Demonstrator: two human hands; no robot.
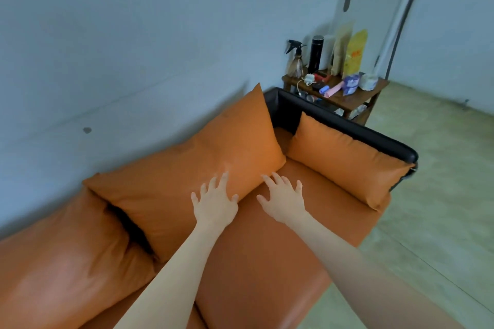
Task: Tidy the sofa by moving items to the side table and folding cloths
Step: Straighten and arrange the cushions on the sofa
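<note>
An orange leather sofa (pixel 267 262) fills the lower left of the view. A large orange back cushion (pixel 192 173) leans against the wall. My left hand (pixel 215 201) rests flat on the cushion's lower edge, fingers spread and holding nothing. My right hand (pixel 283 200) hovers with spread fingers over the seat just beside the cushion's corner, also holding nothing. A smaller orange cushion (pixel 344 163) leans on the black armrest (pixel 347 125). Beyond the armrest stands the wooden side table (pixel 355 100), crowded with items. No cloths show on the seat.
On the side table stand a spray bottle (pixel 295 59), a black flask (pixel 315 55), a yellow bag (pixel 354 53), a tape roll (pixel 368 80) and several small items. A second cushion (pixel 66 248) lies at the left. Pale floor (pixel 441 195) spreads to the right.
</note>
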